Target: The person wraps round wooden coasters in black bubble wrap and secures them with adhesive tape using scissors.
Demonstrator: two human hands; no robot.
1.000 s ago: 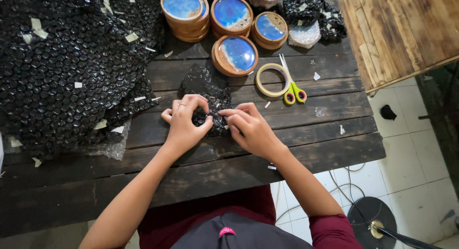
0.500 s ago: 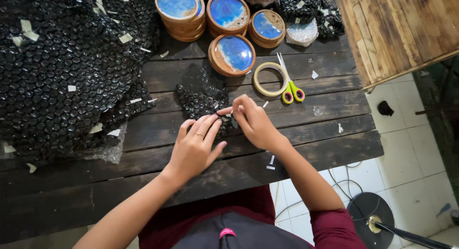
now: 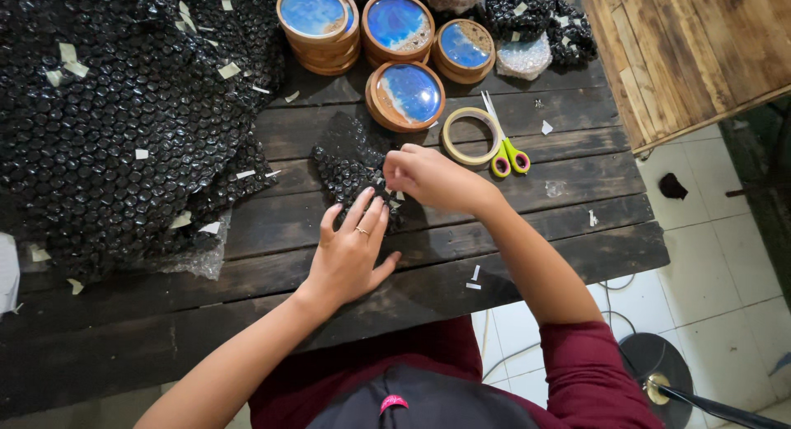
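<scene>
- Two hands meet on a small bundle of black bubble wrap (image 3: 350,167), which lies a little above the middle of the frame on the dark wooden table (image 3: 535,248).
- The left hand (image 3: 350,252) lies flat and open, palm down, below the bundle; its spread fingertips (image 3: 365,200) press on the lower edge of the wrap, and one finger carries a ring.
- The right hand (image 3: 428,178) comes from the right side, and its fingers are bent together at the right edge of the bundle. They seem to pinch the wrap, but what exactly is between them I cannot tell.
- Just right of this hand, a roll of tape (image 3: 470,135) lies flat, and scissors with yellow-green and pink handles (image 3: 504,145) lie across it, touching it.
- Above the bundle, one round wooden coaster with a blue and white centre (image 3: 406,95) lies alone; more such coasters (image 3: 317,21) stand in stacks along the top edge of the frame.
- A large sheet of black bubble wrap (image 3: 115,132) with small bits of tape on it covers the upper left of the frame.
- At the top, right of the coasters, some wrapped pieces (image 3: 535,25) lie together, black ones and a clear one.
- Small scraps of tape (image 3: 474,276) lie on the table planks near the lower edge of the table.
- A lighter wooden board (image 3: 692,50) fills the upper right corner, and white floor tiles (image 3: 725,264) show at the right.
</scene>
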